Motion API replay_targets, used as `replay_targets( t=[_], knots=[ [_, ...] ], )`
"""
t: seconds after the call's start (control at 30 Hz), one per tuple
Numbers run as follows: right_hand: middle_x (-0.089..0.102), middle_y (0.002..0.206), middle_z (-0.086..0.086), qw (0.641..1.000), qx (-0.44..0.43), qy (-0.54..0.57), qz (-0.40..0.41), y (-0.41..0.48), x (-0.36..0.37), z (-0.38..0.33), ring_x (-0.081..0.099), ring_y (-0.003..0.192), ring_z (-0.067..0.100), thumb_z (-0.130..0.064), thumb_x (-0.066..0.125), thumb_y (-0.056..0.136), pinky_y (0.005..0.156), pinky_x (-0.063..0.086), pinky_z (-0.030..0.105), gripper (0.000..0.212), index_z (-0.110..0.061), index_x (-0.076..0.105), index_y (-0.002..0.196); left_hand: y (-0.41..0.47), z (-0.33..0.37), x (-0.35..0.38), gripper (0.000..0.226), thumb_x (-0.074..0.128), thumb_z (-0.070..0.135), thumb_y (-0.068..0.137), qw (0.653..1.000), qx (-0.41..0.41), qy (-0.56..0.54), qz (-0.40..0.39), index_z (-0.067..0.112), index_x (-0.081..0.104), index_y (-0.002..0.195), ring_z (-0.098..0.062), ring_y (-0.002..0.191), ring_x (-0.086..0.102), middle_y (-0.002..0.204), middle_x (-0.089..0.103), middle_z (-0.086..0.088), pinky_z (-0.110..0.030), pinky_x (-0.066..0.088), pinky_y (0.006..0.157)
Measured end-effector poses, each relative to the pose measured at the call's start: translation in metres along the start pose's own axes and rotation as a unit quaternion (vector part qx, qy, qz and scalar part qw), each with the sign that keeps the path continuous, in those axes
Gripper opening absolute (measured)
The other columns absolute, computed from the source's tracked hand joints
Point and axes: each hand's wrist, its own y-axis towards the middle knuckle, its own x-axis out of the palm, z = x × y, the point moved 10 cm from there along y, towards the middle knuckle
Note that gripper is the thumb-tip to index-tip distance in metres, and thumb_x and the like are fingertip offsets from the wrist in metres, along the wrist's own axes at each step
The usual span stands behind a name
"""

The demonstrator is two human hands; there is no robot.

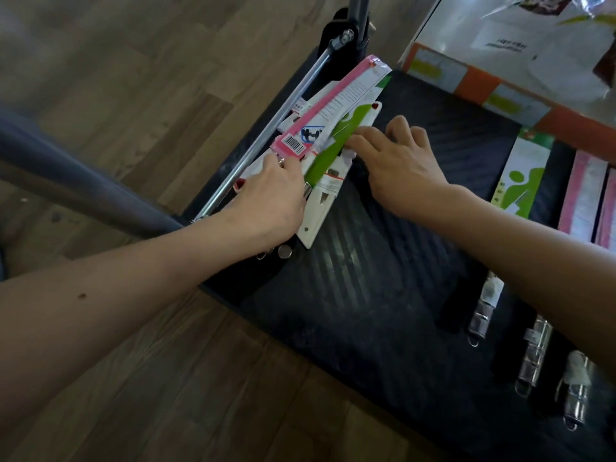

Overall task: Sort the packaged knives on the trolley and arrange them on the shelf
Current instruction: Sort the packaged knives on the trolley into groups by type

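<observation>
A pile of packaged knives lies at the left end of the black trolley deck (393, 261). On top is a pink packaged knife (333, 105) with a barcode, and under it a green knife (330, 155) on a white card. My left hand (270, 198) grips the near end of the pile by the pink pack. My right hand (396, 161) rests flat with its fingertips on the green knife's card. At the right of the deck lie a green packaged knife (523, 171), pink packs (583, 198) and three black-handled knives (536, 355) in a row.
The trolley's folded metal handle (266, 138) runs along the pile's left side. A large orange and white box (493, 51) stands beyond the deck at the upper right. Wooden floor (133, 78) surrounds the trolley. A grey rounded object (66, 171) crosses the left edge.
</observation>
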Motion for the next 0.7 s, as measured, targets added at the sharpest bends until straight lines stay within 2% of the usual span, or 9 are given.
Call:
replay_targets(
  t=[0.17,0.23,0.33,0.47,0.7],
  knots=[
    [0.03,0.144,-0.001,0.999,-0.011,-0.032,0.004,-0.001,-0.002,0.001,0.026,0.122,0.03,-0.01,0.047,0.086,0.098,0.023,0.04,0.058,-0.022,0.027,0.139,0.0,-0.002,0.006,0.04,0.051,0.02,0.091,0.999,0.009,-0.051,-0.013,0.002,0.035,0.123,-0.038,0.108,0.052,0.121,0.052,-0.025,-0.044,0.042,0.086],
    [0.029,0.145,-0.001,0.999,-0.016,-0.039,0.001,-0.001,-0.002,0.0,0.025,0.124,0.03,-0.011,0.047,0.086,0.1,0.021,0.04,0.06,-0.023,0.024,0.14,-0.001,-0.002,0.008,0.041,0.051,0.022,0.091,0.999,0.005,-0.046,-0.015,0.003,0.035,0.125,-0.034,0.111,0.05,0.125,0.049,-0.023,-0.039,0.041,0.087],
    [0.032,0.143,-0.002,1.0,-0.015,-0.023,0.004,0.005,-0.006,0.0,0.02,0.128,0.03,-0.013,0.045,0.088,0.104,0.015,0.042,0.052,-0.025,0.03,0.137,-0.002,-0.005,0.007,0.04,0.049,0.025,0.093,0.999,-0.013,-0.048,-0.008,0.003,0.039,0.125,-0.026,0.112,0.048,0.128,0.044,-0.017,-0.028,0.037,0.08],
    [0.043,0.134,-0.001,0.999,-0.023,-0.014,0.02,0.012,-0.013,0.001,0.021,0.127,0.029,-0.012,0.042,0.088,0.104,0.011,0.041,0.041,-0.021,0.04,0.128,-0.003,-0.013,0.003,0.041,0.051,0.03,0.091,0.997,-0.031,-0.077,0.009,0.004,0.044,0.122,-0.024,0.111,0.048,0.125,0.045,-0.014,-0.027,0.034,0.08],
    [0.037,0.134,-0.005,0.999,-0.028,-0.024,-0.003,0.008,-0.008,0.005,0.02,0.124,0.028,-0.008,0.048,0.082,0.105,0.012,0.045,0.056,-0.031,0.034,0.131,-0.01,-0.014,-0.004,0.031,0.055,0.029,0.088,0.991,-0.004,-0.121,0.064,0.004,0.06,0.106,-0.022,0.096,0.053,0.109,0.057,-0.013,-0.025,0.034,0.074]
  ],
)
